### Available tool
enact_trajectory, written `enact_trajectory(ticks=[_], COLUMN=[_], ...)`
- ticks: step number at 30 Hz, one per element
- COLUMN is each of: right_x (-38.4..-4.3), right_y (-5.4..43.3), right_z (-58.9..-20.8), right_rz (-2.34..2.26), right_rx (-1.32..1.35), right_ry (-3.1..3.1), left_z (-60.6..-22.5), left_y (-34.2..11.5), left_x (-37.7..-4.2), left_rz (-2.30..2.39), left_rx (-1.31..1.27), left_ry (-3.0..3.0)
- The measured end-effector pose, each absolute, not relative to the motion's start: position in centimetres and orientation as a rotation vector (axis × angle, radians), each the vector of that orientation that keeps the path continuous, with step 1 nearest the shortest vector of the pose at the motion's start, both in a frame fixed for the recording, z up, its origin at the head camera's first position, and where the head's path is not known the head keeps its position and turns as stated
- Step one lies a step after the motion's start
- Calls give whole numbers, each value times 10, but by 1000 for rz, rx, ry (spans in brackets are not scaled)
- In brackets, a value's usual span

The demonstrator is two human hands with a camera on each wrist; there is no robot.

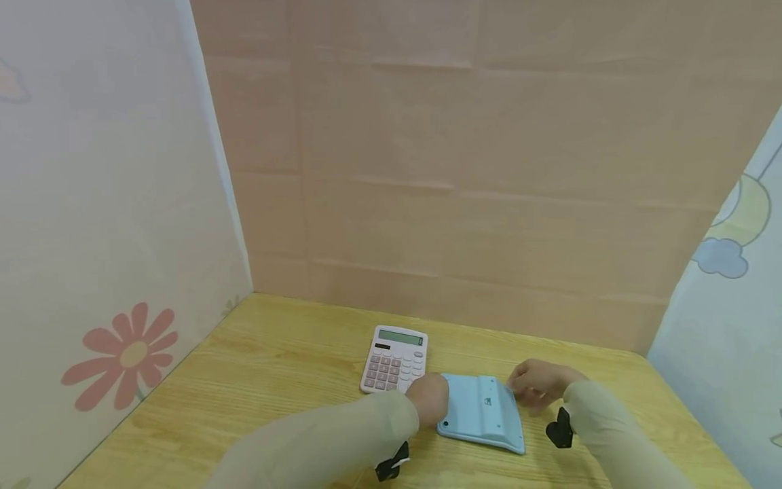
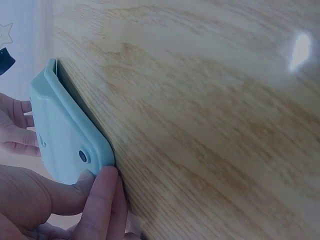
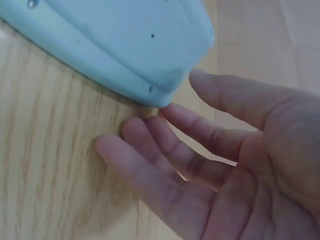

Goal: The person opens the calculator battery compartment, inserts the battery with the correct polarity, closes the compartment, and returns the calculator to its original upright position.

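A light blue calculator (image 1: 469, 406) lies back side up near the middle of the table, its screw holes and a raised ridge showing. My left hand (image 1: 430, 398) pinches its left edge; in the left wrist view the thumb (image 2: 75, 197) lies on the back beside a dark round foot, with fingers (image 2: 100, 200) at the rim. At the opposite side is my right hand (image 1: 540, 382), fingers spread and loosely bent. The right wrist view has its index fingertip right at the calculator's corner (image 3: 162, 97) and the thumb close beside it. The keys face down, hidden.
A pink calculator (image 1: 400, 356) lies face up just behind the left hand, close to the blue one. The wooden table (image 1: 293, 360) meets a brown covered wall (image 1: 464, 204) at the back. Patterned panels (image 1: 140, 204) stand on both sides.
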State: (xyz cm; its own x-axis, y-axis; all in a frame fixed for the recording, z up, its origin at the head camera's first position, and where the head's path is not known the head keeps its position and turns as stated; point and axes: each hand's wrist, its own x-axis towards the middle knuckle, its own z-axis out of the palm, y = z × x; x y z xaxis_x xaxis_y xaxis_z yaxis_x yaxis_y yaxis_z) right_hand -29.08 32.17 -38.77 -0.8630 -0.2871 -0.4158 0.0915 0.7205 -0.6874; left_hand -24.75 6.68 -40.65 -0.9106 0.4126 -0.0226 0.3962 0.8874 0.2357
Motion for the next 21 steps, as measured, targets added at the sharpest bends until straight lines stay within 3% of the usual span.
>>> enact_trajectory(ticks=[21], right_x=[-291], right_y=[311], right_z=[-393], right_rz=[-1011], right_rx=[31], right_ry=[2406], left_z=[-410], left_y=[63], left_x=[-238], left_rz=[511], left_rx=[575], left_ry=[2906])
